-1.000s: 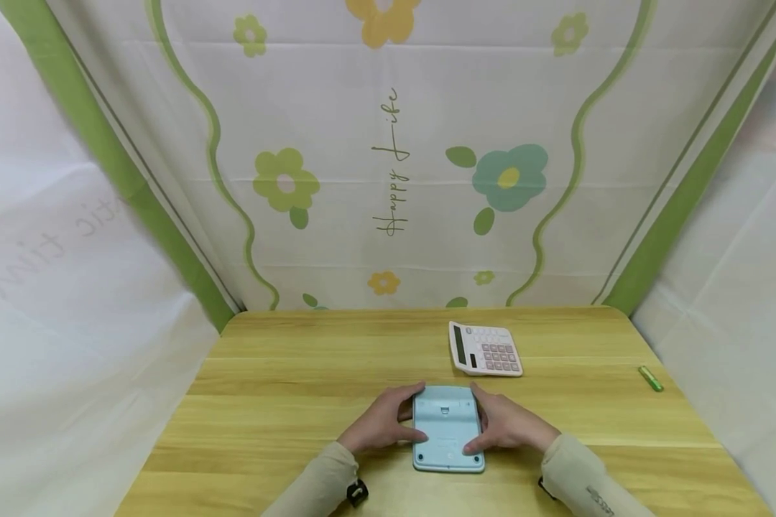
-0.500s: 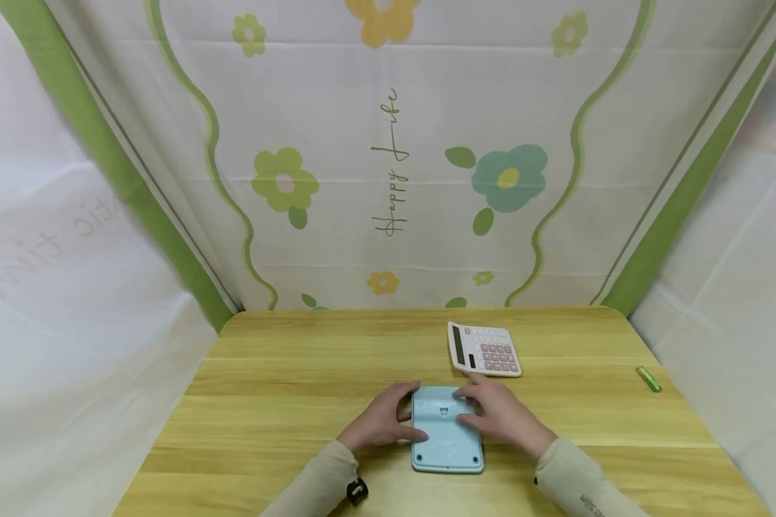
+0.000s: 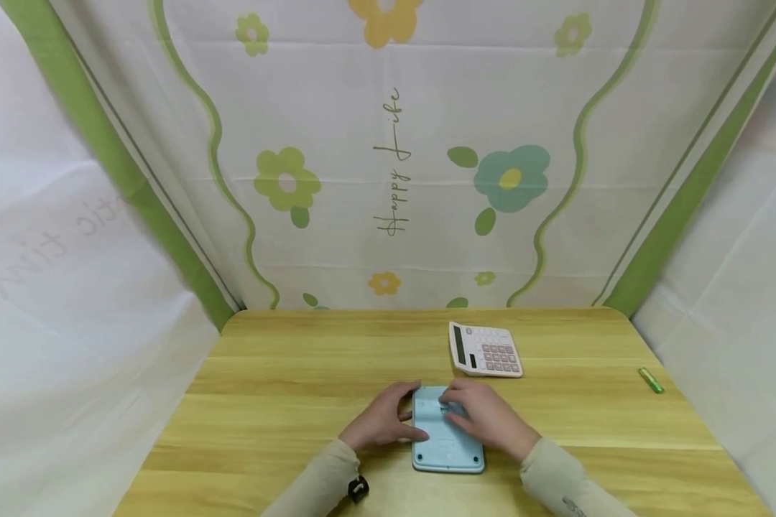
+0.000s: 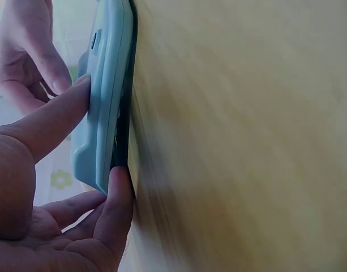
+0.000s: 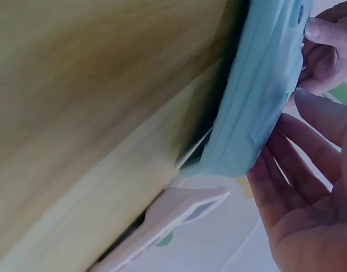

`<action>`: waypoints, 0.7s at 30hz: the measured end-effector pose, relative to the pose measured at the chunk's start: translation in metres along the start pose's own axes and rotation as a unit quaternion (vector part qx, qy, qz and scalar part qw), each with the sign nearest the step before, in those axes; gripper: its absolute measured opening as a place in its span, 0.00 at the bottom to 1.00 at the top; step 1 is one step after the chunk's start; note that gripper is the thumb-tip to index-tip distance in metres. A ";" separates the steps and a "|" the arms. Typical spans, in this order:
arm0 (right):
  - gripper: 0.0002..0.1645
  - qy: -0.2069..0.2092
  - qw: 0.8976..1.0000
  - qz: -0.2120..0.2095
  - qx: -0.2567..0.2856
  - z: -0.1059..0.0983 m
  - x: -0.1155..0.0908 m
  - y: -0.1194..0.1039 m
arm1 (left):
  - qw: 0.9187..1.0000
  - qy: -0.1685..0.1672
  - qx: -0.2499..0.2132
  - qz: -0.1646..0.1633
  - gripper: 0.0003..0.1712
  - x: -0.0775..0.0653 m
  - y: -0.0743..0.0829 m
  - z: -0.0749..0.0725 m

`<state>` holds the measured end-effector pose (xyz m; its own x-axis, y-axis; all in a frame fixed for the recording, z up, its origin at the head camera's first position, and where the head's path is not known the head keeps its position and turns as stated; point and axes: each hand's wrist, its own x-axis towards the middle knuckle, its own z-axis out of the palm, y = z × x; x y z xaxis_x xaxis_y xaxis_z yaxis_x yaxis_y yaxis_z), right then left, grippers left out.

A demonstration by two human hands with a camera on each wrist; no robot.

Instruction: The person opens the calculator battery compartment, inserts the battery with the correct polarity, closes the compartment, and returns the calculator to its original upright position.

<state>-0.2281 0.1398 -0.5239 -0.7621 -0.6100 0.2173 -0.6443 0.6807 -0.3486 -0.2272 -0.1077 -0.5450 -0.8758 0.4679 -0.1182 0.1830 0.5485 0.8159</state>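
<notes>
A light blue calculator (image 3: 449,449) lies face down on the wooden table, its back with a small latched cover (image 3: 444,411) turned up. My left hand (image 3: 381,418) grips its left side, thumb on the back. In the left wrist view, fingertips reach under the lower edge of the calculator (image 4: 108,113). Over the latch, the thumb and forefinger of my right hand (image 3: 488,415) touch the back and partly cover it. The right wrist view shows the other fingers loosely extended along the far end of the calculator (image 5: 255,102).
Just beyond the hands, a pink and white calculator (image 3: 491,350) lies face up. A small green cylinder (image 3: 650,380), like a battery, lies near the right edge of the table (image 3: 297,345). Patterned cloth (image 3: 336,108) hangs behind and on both sides.
My right hand has let go of the calculator's right edge and moved left across its back to the latch. The left hand and the calculator have stayed in place.
</notes>
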 end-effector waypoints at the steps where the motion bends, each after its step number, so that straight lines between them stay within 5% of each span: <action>1: 0.11 0.001 1.000 -0.003 -0.004 0.000 0.001 -0.001 | 1.000 0.002 0.005 -0.001 0.57 0.000 0.000 0.000; 21: 0.03 -0.023 0.992 -0.033 -0.121 -0.005 0.010 -0.016 | 0.999 0.005 0.039 -0.001 0.56 0.002 0.006 0.001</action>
<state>-0.2258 0.1251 -0.5117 -0.7173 -0.6710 0.1878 -0.6938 0.7126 -0.1039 -0.2277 -0.1033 -0.5411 -0.8807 0.4596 -0.1146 0.2144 0.6027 0.7687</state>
